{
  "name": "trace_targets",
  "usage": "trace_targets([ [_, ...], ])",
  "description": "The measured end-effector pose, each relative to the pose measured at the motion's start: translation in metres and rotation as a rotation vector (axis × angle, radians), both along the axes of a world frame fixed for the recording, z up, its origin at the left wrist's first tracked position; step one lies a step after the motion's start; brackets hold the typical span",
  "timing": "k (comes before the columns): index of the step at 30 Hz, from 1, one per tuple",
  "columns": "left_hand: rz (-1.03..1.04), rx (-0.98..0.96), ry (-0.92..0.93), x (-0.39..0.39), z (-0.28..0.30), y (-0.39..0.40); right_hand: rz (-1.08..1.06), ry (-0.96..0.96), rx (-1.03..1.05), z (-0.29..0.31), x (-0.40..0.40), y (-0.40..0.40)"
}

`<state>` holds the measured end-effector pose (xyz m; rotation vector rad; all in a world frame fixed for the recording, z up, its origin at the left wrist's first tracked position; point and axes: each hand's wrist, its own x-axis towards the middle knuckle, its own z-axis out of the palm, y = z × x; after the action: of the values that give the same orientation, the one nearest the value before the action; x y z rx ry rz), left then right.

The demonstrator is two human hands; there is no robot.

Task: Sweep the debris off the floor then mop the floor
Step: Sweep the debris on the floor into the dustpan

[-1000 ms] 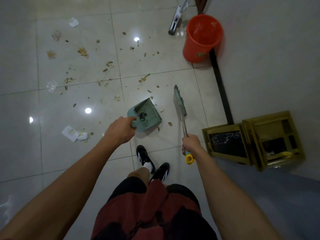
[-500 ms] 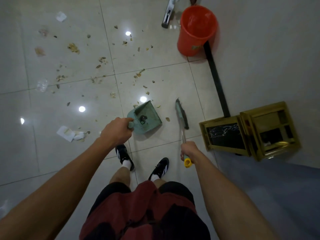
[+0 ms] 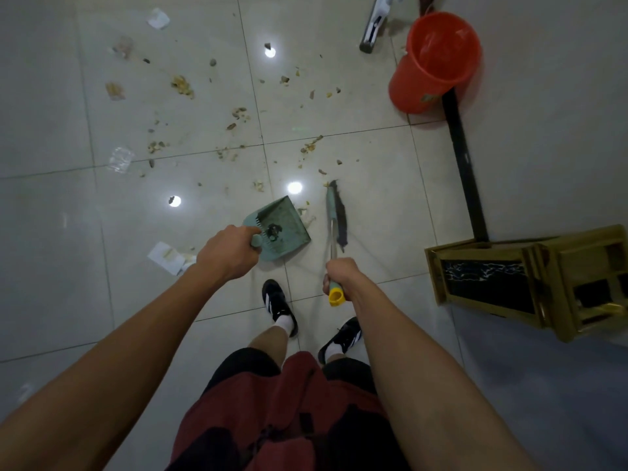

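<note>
My left hand [image 3: 227,252] grips the handle of a green dustpan [image 3: 283,229] that rests on the pale tiled floor, with a dark clump of dirt inside it. My right hand [image 3: 339,275] grips the yellow-capped handle of a broom [image 3: 334,214], whose dark bristles touch the floor just right of the pan. Crumbs and leaf bits [image 3: 238,113] lie scattered over the tiles ahead. Paper scraps [image 3: 166,256] lie left of my left hand, and a clear wrapper [image 3: 119,159] lies further left.
An orange bucket [image 3: 431,62] stands at the far right by the wall, with a mop head [image 3: 373,28] on the floor beside it. A gold-framed cabinet [image 3: 530,280] stands on my right. A black strip [image 3: 464,161] runs along the wall. My feet [image 3: 278,307] are below the dustpan.
I have stepped forward, left foot now leading. The broom head has swung nearer the dustpan, and both hands keep their hold.
</note>
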<state>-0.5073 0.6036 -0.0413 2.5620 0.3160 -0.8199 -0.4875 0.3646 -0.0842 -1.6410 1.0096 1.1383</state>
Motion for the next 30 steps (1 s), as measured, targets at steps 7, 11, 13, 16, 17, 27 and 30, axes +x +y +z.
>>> trace_targets([
  [7, 0.034, 0.004, -0.030, -0.007, 0.003, 0.038, 0.052, -0.014, 0.044, 0.002, 0.013, 0.048],
  [11, 0.041, 0.008, -0.056, -0.015, 0.006, 0.040, -0.011, -0.047, 0.066, 0.004, 0.002, 0.045],
  [13, 0.045, 0.017, -0.064, -0.021, 0.009, 0.035, -0.082, -0.062, 0.076, 0.005, -0.011, 0.036],
  [16, 0.037, 0.030, -0.091, -0.034, 0.015, 0.023, -0.126, -0.105, 0.086, 0.007, -0.035, 0.015],
  [17, 0.028, 0.031, -0.099, -0.040, 0.018, 0.017, -0.144, -0.117, 0.088, 0.009, -0.044, 0.006],
  [27, -0.083, 0.032, -0.136, -0.093, 0.033, -0.046, -0.161, -0.183, -0.010, 0.012, -0.137, -0.099],
  [30, -0.094, 0.030, -0.137, -0.101, 0.033, -0.055, -0.149, -0.174, -0.060, 0.009, -0.155, -0.113],
])
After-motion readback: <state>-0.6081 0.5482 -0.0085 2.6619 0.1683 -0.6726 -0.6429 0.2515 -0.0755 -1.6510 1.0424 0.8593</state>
